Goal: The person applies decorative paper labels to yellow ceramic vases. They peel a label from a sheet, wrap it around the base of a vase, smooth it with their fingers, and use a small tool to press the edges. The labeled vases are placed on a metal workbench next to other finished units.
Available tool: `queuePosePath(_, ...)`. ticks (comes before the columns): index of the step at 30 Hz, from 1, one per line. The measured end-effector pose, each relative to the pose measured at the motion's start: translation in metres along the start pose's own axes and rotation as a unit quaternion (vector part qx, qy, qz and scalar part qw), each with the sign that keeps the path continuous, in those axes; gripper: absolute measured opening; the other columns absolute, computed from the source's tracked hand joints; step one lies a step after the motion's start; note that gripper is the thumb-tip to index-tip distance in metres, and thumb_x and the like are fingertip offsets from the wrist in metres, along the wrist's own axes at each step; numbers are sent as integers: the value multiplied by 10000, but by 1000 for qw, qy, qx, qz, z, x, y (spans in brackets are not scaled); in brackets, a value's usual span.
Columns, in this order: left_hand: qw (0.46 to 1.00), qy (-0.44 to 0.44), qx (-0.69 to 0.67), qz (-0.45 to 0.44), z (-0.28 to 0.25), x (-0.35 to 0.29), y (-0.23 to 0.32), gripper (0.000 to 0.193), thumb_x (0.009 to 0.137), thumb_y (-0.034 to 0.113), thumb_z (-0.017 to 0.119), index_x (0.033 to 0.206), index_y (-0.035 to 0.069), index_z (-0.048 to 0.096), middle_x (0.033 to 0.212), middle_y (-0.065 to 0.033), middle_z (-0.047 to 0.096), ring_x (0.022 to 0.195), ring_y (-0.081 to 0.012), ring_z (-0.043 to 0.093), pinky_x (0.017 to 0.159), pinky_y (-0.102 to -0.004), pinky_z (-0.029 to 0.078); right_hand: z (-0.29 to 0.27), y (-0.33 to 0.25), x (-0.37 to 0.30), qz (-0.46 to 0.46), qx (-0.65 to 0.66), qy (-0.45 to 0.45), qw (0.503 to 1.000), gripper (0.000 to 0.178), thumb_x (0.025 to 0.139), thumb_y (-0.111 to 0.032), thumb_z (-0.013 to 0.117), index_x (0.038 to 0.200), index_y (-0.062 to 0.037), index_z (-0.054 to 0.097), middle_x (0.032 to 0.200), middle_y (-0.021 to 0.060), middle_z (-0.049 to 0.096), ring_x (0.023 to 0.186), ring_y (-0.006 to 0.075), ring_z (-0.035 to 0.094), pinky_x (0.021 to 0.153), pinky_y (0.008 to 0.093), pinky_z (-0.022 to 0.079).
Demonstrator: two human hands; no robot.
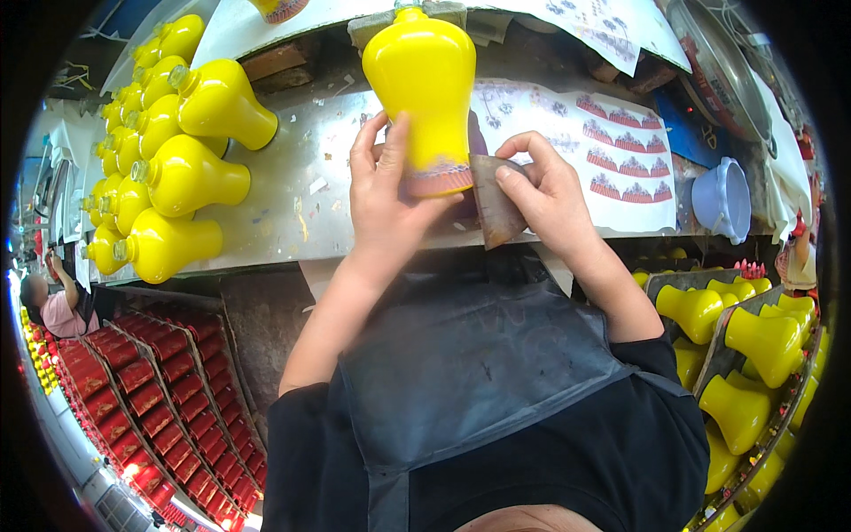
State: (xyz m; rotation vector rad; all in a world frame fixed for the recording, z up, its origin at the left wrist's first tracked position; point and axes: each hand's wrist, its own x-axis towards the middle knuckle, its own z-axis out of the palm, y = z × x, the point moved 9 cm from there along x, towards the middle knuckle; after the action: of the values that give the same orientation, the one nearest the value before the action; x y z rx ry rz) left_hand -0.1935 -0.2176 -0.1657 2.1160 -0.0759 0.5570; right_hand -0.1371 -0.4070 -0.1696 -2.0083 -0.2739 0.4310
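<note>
My left hand (383, 199) grips the narrow base of a glossy yellow vase (424, 84) that lies over the metal bench, its wide body pointing away from me. A red and white patterned band (439, 180) wraps the base by my fingers. My right hand (545, 191) pinches a dark brown flat scraper (495, 211) and presses its edge against that band.
Several yellow vases (182, 173) lie on their sides on the left of the metal bench (301, 191). A sheet of red patterned decals (620, 151) lies right, beside a pale blue cup (725, 199). More yellow vases (762, 341) fill trays at right. Red boxes (151, 390) and a seated person (58, 306) are lower left.
</note>
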Motion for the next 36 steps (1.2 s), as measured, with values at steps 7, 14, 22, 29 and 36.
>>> queuePosePath(7, 990, 29, 134, 36, 4, -2, 12, 970, 742, 87, 893, 1588, 105, 418, 1506, -189, 403, 1143, -303, 586, 1004, -392, 525, 14, -33, -16, -127, 27, 22, 991, 179, 970, -71, 630, 1141, -42, 587, 698, 6, 615, 625, 36, 539, 561, 243, 400)
queuePosePath(14, 999, -1, -45, -28, 4, -2, -8, 947, 730, 93, 878, 1570, 114, 440, 1445, -210, 450, 1095, -292, 580, 992, -420, 516, 9, -11, -4, 6, 47, -4, 999, 190, 980, -112, 627, 1156, -48, 595, 667, 2, 598, 606, 28, 522, 564, 222, 398)
queuePosePath(22, 988, -7, 150, 33, 6, 2, 9, 1009, 735, 58, 889, 1609, 76, 386, 1510, -192, 383, 1120, -252, 593, 974, -383, 529, 16, -30, -14, -101, -26, 27, 994, 196, 962, -103, 633, 1144, -38, 600, 685, 12, 602, 594, 44, 502, 556, 248, 380)
queuePosePath(29, 1000, 7, -1, -7, 5, 2, 1, 989, 732, 89, 906, 1593, 82, 418, 1461, -180, 411, 1010, -253, 584, 908, -366, 542, 2, -11, -8, -25, 3, 15, 1000, 181, 961, -122, 620, 1124, -45, 611, 659, 4, 563, 576, 44, 467, 550, 248, 373)
queuePosePath(36, 988, -11, 142, 62, 4, 6, 12, 1054, 771, 122, 902, 1634, 57, 301, 1503, -191, 379, 996, -212, 598, 885, -363, 551, 3, -11, -6, -31, -16, 17, 999, 177, 960, -129, 619, 1116, -46, 617, 664, 3, 570, 578, 40, 478, 544, 251, 378)
